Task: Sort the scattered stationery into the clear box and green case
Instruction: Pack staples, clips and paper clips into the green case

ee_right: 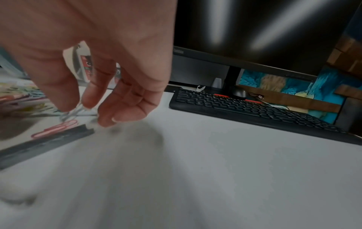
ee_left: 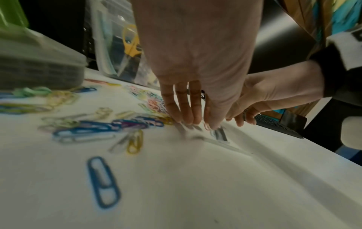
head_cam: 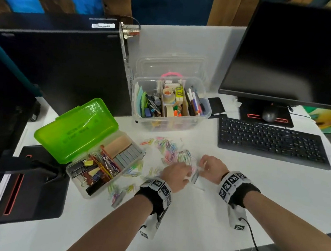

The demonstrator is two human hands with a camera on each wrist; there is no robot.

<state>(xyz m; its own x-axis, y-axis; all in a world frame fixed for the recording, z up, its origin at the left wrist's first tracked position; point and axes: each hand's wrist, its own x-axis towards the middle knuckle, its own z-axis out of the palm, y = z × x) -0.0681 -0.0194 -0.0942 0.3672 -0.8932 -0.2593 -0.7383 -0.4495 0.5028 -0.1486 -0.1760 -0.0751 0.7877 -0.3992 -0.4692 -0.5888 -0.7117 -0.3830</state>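
Head view: both hands are seen low over a white tabletop [head_cam: 201, 221], meeting at the near edge of a heap of coloured paper clips [head_cam: 168, 149]. The left hand [head_cam: 175, 175] is held palm down with its fingers [ee_left: 187, 106] straight and close together, their tips touching the tabletop beside a short strip of staples [ee_left: 220, 134]; nothing is seen gripped in it. The right hand [head_cam: 213, 168] is set just to the right, and in the right wrist view a few clear and silver clips [ee_right: 72, 113] are pinched between its thumb and forefinger, the other fingers [ee_right: 125, 108] being loosely curled. A pink clip [ee_right: 54, 129] lies on the tabletop beneath that pinch, next to the dark staple strip.

More clips are scattered to the left, some touching the green case [head_cam: 78, 130], which stands open on the near left with binder clips, staple blocks and rubber bands inside. The clear box [head_cam: 171, 103] stands farther back, its lid raised, filled with pens, tape and sticky notes. A black keyboard [head_cam: 271, 141] lies to the right before a dark monitor [head_cam: 299, 51].
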